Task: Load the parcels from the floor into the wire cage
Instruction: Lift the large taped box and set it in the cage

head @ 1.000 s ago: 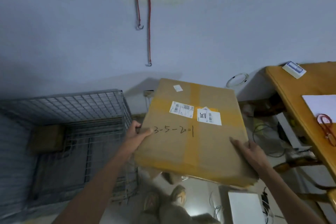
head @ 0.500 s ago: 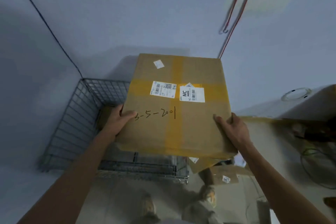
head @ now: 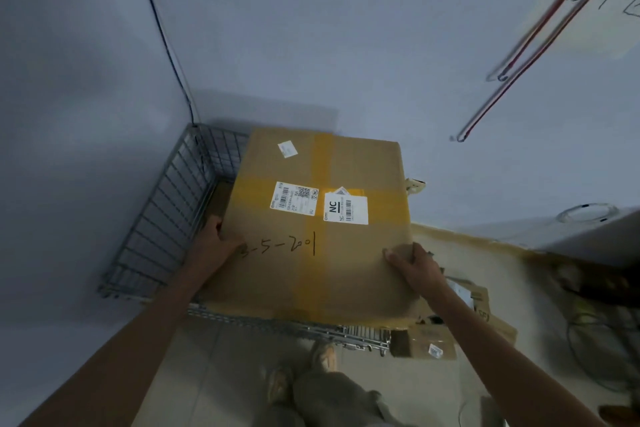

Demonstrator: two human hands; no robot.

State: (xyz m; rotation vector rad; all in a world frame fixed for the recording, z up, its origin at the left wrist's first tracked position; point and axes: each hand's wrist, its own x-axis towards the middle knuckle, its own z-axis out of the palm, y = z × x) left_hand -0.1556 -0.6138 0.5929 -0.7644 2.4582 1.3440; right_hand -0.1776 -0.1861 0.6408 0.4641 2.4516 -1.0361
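A large flat cardboard parcel point(head: 322, 267) with yellow tape, two white labels and handwritten numbers hangs over the open top of the wire cage point(head: 162, 222), covering most of it. My left hand point(head: 216, 244) grips its left edge and my right hand point(head: 414, 265) grips its right edge near the front corner. A brown box point(head: 221, 199) lies inside the cage, mostly hidden under the parcel. Smaller cardboard parcels point(head: 427, 345) lie on the floor to the right of the cage.
The cage stands in a room corner, with walls behind and to the left. A cable point(head: 162, 35) runs down the corner. Red hooked cords point(head: 519, 59) hang on the right wall. Wires point(head: 599, 350) lie on the floor at right. My feet point(head: 304, 371) stand at the cage's front.
The parcel has moved left and down over the cage, and my view has turned further toward the corner. Both hands keep their grip on it.
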